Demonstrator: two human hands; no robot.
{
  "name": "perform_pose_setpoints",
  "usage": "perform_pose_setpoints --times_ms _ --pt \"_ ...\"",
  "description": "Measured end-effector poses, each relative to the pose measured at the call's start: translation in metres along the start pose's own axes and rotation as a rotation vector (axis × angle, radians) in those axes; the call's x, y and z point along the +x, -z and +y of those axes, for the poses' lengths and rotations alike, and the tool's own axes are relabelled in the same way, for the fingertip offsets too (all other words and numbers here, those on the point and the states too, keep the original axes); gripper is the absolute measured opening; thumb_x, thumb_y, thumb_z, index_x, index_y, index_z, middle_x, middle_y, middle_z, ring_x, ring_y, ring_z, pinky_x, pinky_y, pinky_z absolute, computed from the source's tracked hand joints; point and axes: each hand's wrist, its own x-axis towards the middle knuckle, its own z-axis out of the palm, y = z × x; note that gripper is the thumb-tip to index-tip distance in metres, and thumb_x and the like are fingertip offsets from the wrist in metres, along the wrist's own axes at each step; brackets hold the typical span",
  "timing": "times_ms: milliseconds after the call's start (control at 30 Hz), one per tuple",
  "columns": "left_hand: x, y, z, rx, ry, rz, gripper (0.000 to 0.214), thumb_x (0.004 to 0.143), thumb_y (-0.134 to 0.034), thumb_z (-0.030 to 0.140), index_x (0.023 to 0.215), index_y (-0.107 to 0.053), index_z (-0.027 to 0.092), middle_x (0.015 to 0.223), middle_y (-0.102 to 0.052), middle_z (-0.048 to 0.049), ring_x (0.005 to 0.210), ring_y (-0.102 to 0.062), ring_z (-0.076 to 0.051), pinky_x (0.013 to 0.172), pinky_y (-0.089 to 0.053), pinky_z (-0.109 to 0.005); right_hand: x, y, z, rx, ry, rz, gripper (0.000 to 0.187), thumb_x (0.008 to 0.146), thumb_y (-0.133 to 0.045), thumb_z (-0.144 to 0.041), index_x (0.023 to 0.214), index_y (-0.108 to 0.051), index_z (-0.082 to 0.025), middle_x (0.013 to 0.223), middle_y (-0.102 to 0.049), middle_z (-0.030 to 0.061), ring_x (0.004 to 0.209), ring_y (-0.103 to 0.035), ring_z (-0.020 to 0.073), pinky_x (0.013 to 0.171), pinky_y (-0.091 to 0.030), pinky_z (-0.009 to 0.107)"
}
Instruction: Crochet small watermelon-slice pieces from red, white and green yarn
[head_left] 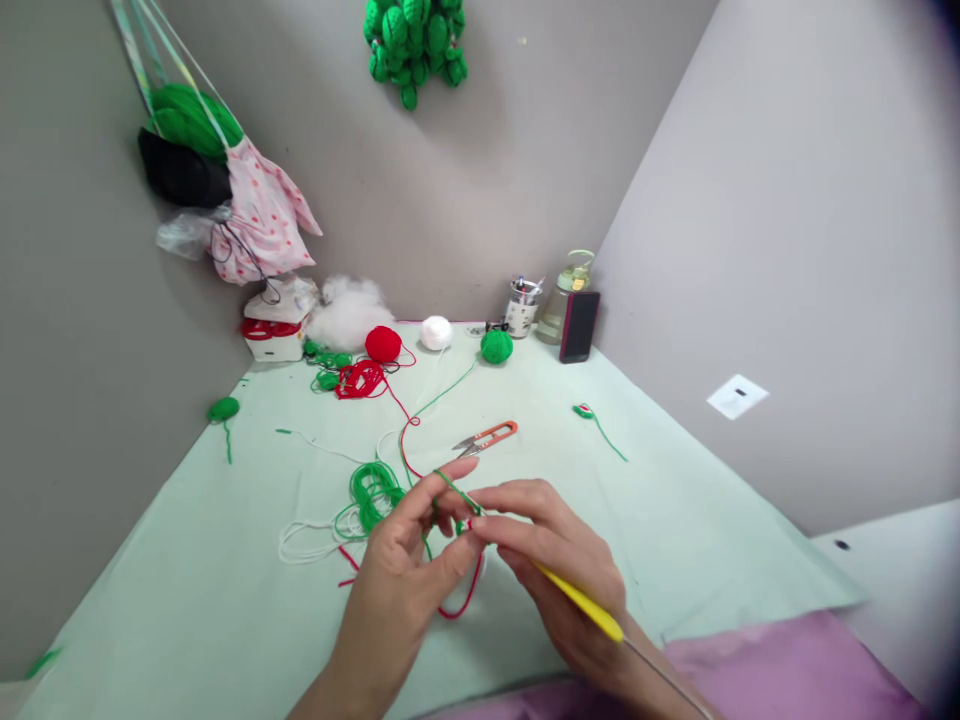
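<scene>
My left hand (416, 555) pinches a small crochet piece (465, 524) in green, white and red between thumb and fingers. Green yarn runs over its raised index finger. In my right hand (555, 545) is a crochet hook (581, 600) with a yellow handle, its tip at the piece and partly hidden by the fingers. Red yarn (474, 590) hangs in a loop below the hands. Loose coils of green yarn (373, 492) and white yarn (304, 540) lie left of my left hand. Thread snips (491, 437) with orange handles rest just beyond the fingertips.
At the back stand a red yarn ball (382, 344), a white yarn ball (436, 333), a green yarn ball (496, 347), white stuffing (349, 312), a pen cup (523, 308), a bottle (555, 310) and a phone (580, 327). A small crocheted piece (583, 411) lies right; bags (262, 205) hang left.
</scene>
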Motion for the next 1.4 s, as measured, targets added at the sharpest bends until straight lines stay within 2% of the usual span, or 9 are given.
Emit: perform_pose_setpoints --times_ms 67,167,333,500,633,833,1067,1267,1400 --pt "-0.001 0.001 -0.002 0.056 -0.009 0.0 0.041 0.083 -0.091 0.04 0.123 -0.083 0.038 0.091 -0.069 0.0023 0.091 -0.061 -0.018 0.088 -0.048 -0.026 -0.003 -0.003 0.004 -0.132 0.142 0.039 0.043 0.104 -0.064 -0.012 0.138 -0.074 -0.036 0.12 -0.081 0.0101 0.107 -0.075 0.0258 0.087 -0.065 0.039" --pt "-0.003 0.002 -0.007 0.054 -0.03 0.017 0.045 0.085 -0.09 0.041 0.128 -0.081 0.039 0.099 -0.07 0.0014 0.098 -0.064 -0.018 0.09 -0.05 -0.025 -0.007 -0.005 0.006 -0.347 0.297 0.056 0.036 0.104 -0.061 -0.008 0.133 -0.077 -0.023 0.12 -0.08 0.0137 0.108 -0.074 0.0246 0.087 -0.066 0.038" --pt "-0.004 0.002 -0.011 0.041 -0.076 0.004 0.042 0.087 -0.088 0.04 0.128 -0.081 0.039 0.1 -0.075 0.0008 0.096 -0.069 -0.016 0.086 -0.055 -0.022 -0.007 -0.003 -0.002 -0.441 0.349 0.072 0.028 0.106 -0.054 -0.005 0.119 -0.076 -0.013 0.113 -0.079 0.0164 0.104 -0.073 0.0224 0.084 -0.067 0.035" --pt "-0.008 -0.005 -0.013 0.154 -0.263 0.141 0.033 0.09 -0.085 0.032 0.122 -0.084 0.038 0.097 -0.075 0.0007 0.09 -0.071 -0.016 0.09 -0.057 -0.025 -0.007 -0.005 -0.004 -0.469 0.428 0.102 0.027 0.106 -0.05 -0.007 0.114 -0.076 -0.011 0.108 -0.079 0.0171 0.103 -0.075 0.0226 0.083 -0.068 0.033" --pt "-0.011 -0.008 -0.017 0.242 -0.424 0.246 0.036 0.09 -0.084 0.022 0.121 -0.084 0.041 0.094 -0.077 0.0033 0.092 -0.071 -0.014 0.092 -0.056 -0.021 -0.008 -0.007 -0.005 -0.457 0.431 0.103 0.027 0.106 -0.05 -0.009 0.115 -0.075 -0.014 0.11 -0.079 0.0164 0.103 -0.078 0.0222 0.081 -0.069 0.033" --pt "-0.01 -0.005 -0.022 0.336 -0.651 0.254 0.046 0.091 -0.079 0.011 0.124 -0.082 0.043 0.099 -0.08 0.0042 0.092 -0.074 -0.014 0.091 -0.06 -0.022 -0.011 -0.004 -0.011 -0.396 0.377 0.082 0.022 0.102 -0.056 -0.008 0.114 -0.074 -0.014 0.111 -0.081 0.0174 0.101 -0.081 0.0235 0.081 -0.07 0.033" --pt "-0.008 -0.003 -0.028 0.365 -0.728 0.254 0.048 0.093 -0.076 0.007 0.126 -0.08 0.041 0.102 -0.082 0.0043 0.095 -0.076 -0.015 0.092 -0.061 -0.024 -0.009 0.001 -0.016 -0.328 0.326 0.028 0.023 0.101 -0.057 -0.007 0.116 -0.073 -0.015 0.11 -0.083 0.0167 0.1 -0.082 0.0235 0.081 -0.07 0.033" --pt "-0.005 -0.001 -0.028 0.387 -0.765 0.231 0.053 0.092 -0.074 0.002 0.128 -0.079 0.04 0.109 -0.081 0.0051 0.099 -0.075 -0.014 0.092 -0.061 -0.022 -0.009 -0.001 -0.016 -0.334 0.313 0.051 0.023 0.103 -0.054 -0.009 0.113 -0.074 -0.015 0.11 -0.082 0.0171 0.1 -0.082 0.0229 0.081 -0.07 0.031" --pt "-0.004 0.005 -0.028 0.449 -0.876 0.166 0.056 0.09 -0.073 -0.002 0.132 -0.077 0.035 0.11 -0.08 0.003 0.101 -0.073 -0.014 0.096 -0.059 -0.023 -0.009 0.0 -0.017 -0.34 0.28 0.022 0.024 0.103 -0.055 -0.008 0.115 -0.074 -0.016 0.11 -0.082 0.0171 0.099 -0.083 0.0238 0.083 -0.07 0.033"
